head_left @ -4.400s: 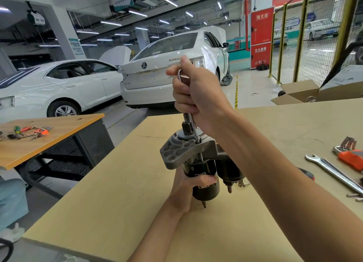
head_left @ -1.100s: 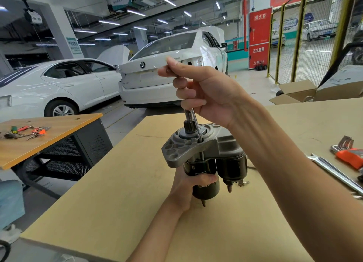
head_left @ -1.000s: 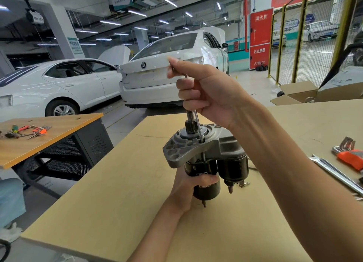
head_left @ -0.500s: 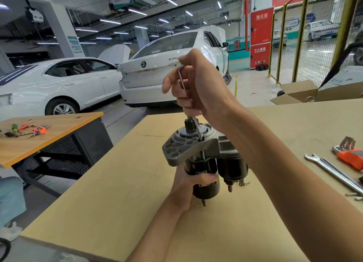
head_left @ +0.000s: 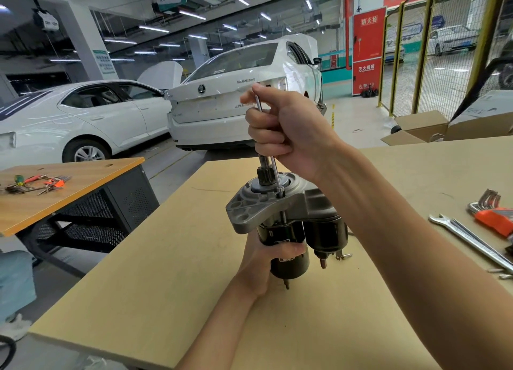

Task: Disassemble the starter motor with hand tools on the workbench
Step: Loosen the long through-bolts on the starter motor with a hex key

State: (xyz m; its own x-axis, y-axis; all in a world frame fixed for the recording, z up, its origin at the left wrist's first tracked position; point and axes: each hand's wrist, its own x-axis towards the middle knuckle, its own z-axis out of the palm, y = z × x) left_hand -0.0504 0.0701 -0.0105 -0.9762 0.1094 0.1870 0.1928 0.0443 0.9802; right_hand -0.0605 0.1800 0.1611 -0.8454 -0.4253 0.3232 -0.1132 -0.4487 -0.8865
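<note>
Starter motor (head_left: 280, 225) held upright just above the tan worktop (head_left: 155, 281), grey nose housing on top, black body and solenoid below. Left hand (head_left: 263, 264) wrapped round the black body from beneath, thumb across its front, same hold as half a second ago. Right hand (head_left: 288, 131) fisted round the long thin driver (head_left: 273, 169), fingers curled tight on the upper shaft, tip seated on a bolt head in the housing beside the pinion. Compared with a second earlier, fingers now closed fully instead of loosely fanned around the tool; compared with half a second ago, wrist turned slightly, shaft top now showing above the index finger. Motor barely shifted. Off to the right on the worktop, a combination wrench (head_left: 469, 237) and an orange-holdered hex key set (head_left: 492, 214), unmoved.
</note>
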